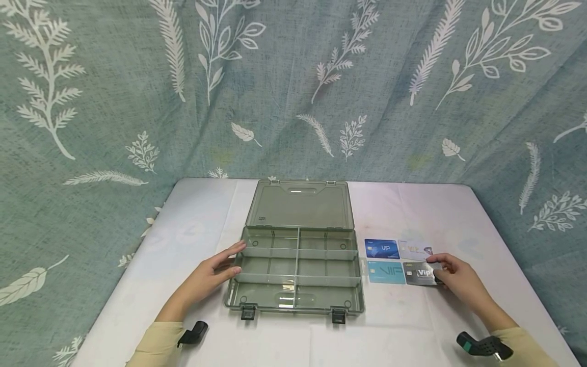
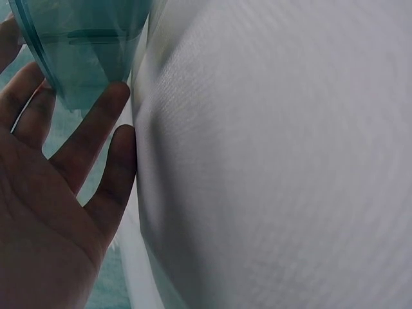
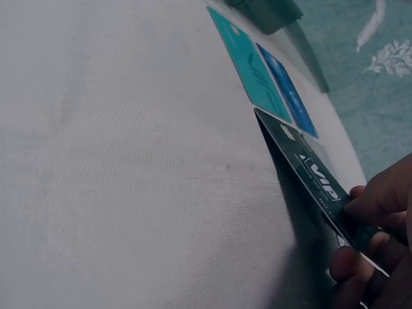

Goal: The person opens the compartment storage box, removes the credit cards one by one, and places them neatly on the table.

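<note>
Card pick-up in hand: right hand (image 1: pixel 458 280) pinches the dark card (image 1: pixel 419 274), one edge lifted off the tabletop (image 1: pixel 458 214), right of the open box (image 1: pixel 298 265); left hand (image 1: pixel 215 272) flat against the box's left wall; next likely calls for a clean lift toward a compartment.

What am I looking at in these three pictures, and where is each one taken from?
No machine here: a person's two bare hands, filmed by a head camera and one camera on each wrist. The head view shows a white-covered table with an open, clear compartment case and four cards to its right. The left hand rests with straight fingers against the case's left side; the left wrist view shows that from close up. The right hand pinches the dark VIP card and tilts its edge up, as the right wrist view shows. The teal card, blue card and pale card lie flat.
</note>
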`<state>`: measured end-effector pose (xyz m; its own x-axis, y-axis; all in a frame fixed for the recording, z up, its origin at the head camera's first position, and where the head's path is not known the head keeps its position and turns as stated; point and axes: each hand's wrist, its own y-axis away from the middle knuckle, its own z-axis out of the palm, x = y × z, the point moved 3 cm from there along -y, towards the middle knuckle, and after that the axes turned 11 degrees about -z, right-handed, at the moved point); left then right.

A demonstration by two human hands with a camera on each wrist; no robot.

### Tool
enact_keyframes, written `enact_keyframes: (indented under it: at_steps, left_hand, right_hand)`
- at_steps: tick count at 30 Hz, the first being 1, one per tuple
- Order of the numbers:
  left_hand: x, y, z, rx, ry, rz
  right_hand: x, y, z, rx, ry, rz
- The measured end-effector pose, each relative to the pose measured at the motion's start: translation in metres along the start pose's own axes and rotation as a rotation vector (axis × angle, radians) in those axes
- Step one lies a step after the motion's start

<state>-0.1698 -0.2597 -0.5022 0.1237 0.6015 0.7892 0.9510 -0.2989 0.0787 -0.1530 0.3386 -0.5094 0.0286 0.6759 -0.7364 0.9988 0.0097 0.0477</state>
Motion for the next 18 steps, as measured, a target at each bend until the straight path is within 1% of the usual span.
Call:
enact_keyframes:
  at_steps: [4, 9, 14, 18]
  left_hand:
    - [-0.0002, -0.0003, 0.0, 0.001, -0.001, 0.0]
    - [-0.0002, -0.0009, 0.0007, 0.003, -0.003, 0.005]
    - [-0.0005, -0.0007, 0.001, 0.01, -0.012, 0.006]
    - [-0.0008, -0.0008, 0.001, 0.012, -0.018, 0.009]
  right_hand:
    - [-0.0015, 0.0007, 0.0004, 0.01, 0.111, -0.056]
    - [-0.0013, 0.0029, 0.002, 0.029, 0.195, -0.105]
    - [-0.0005, 0.0045, 0.0056, 0.09, 0.269, -0.177]
    - [0.0015, 0.006, 0.0095, 0.145, 0.288, -0.211]
